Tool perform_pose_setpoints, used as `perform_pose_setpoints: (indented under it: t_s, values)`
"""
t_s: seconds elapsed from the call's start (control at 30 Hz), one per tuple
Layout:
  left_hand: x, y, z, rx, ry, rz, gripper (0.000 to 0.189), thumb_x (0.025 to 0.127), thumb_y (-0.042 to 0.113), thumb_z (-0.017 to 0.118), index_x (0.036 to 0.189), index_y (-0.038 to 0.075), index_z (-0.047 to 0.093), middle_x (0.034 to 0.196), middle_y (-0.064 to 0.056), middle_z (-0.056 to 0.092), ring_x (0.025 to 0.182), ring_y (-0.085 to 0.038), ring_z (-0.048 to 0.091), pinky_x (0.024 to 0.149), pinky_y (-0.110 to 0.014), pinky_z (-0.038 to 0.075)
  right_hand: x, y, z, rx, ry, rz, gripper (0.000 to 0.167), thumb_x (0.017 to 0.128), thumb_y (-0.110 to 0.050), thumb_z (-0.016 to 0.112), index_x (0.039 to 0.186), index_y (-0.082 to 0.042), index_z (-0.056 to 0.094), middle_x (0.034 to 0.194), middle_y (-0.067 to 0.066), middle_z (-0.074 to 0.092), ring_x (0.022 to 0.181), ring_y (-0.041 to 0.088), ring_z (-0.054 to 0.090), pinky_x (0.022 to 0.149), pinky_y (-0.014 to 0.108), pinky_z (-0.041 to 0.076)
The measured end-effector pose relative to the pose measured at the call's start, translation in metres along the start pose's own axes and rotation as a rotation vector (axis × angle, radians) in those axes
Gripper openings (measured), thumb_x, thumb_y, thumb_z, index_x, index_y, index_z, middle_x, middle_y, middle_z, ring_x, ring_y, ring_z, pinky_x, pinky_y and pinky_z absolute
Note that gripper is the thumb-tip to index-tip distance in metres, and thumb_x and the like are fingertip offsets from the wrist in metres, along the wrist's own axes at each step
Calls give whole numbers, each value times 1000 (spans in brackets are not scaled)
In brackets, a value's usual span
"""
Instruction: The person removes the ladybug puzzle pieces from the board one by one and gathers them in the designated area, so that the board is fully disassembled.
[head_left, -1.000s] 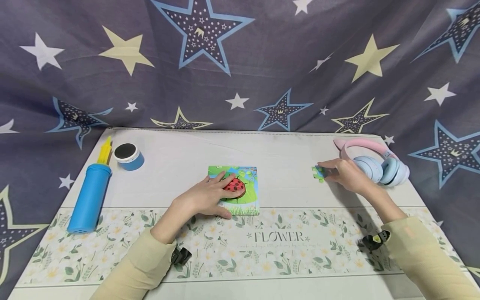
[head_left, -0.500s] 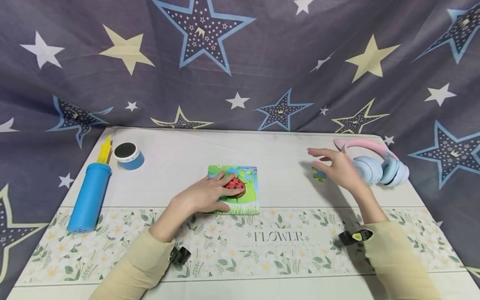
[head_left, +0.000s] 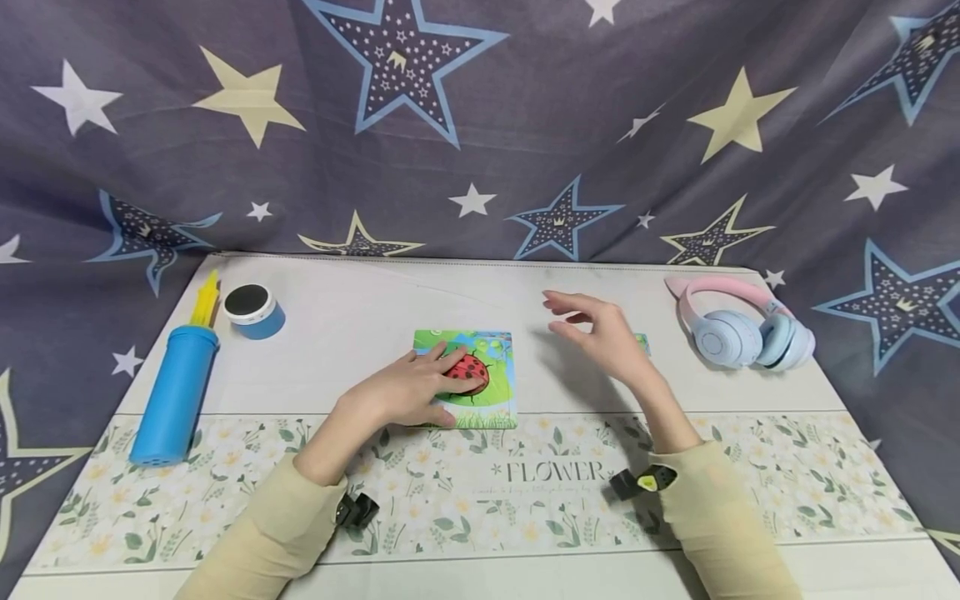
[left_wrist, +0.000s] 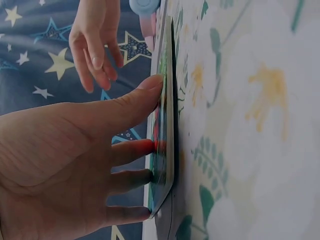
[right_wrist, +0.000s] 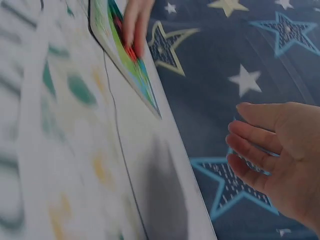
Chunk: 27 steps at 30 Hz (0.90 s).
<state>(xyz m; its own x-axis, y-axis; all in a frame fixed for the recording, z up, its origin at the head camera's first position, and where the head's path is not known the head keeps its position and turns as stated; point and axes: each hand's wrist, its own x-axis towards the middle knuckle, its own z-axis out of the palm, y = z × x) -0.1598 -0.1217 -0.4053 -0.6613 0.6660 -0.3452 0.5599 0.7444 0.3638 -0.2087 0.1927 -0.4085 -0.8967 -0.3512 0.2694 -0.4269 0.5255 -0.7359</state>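
In the head view a ladybug jigsaw puzzle lies flat at the middle of the table. My left hand rests on its left part with spread fingers; the left wrist view shows the fingertips and thumb touching the puzzle's face. To the right, my right hand hovers above the table, its fingers loosely bent and nothing between them, as the right wrist view also shows. Behind that hand a small green and blue puzzle piece lies mostly hidden on the table.
Pink and light blue headphones lie at the right. A blue and yellow hand pump and a round blue and white object with a dark top stand at the left. A star-patterned cloth hangs behind the table.
My right hand has let go of the small puzzle piece, lifted off it and moved left toward the puzzle. The piece stays on the table. The left hand has hardly moved.
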Motion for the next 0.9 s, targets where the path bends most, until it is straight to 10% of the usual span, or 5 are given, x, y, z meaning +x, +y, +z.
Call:
perform_pose_setpoints:
  t_s: [0.5,0.9]
  values:
    - [3,-2,-1,20,-27,-64,78,97,47,69,162,21,36,175,-5,12,162,-36,7,127,-66,17,-3,-23,49,-11,-336,11,80,83,-12,86,154,-9,49,130,15,70,122,32,66,106,49,54]
    - [4,-7,-1,-53,-30,-48,79,97,46,68,163,19,32,175,-5,11,163,-35,6,128,-67,12,-5,-20,65,-166,-351,-37,84,77,-16,92,151,-11,53,120,7,75,113,24,68,102,47,52]
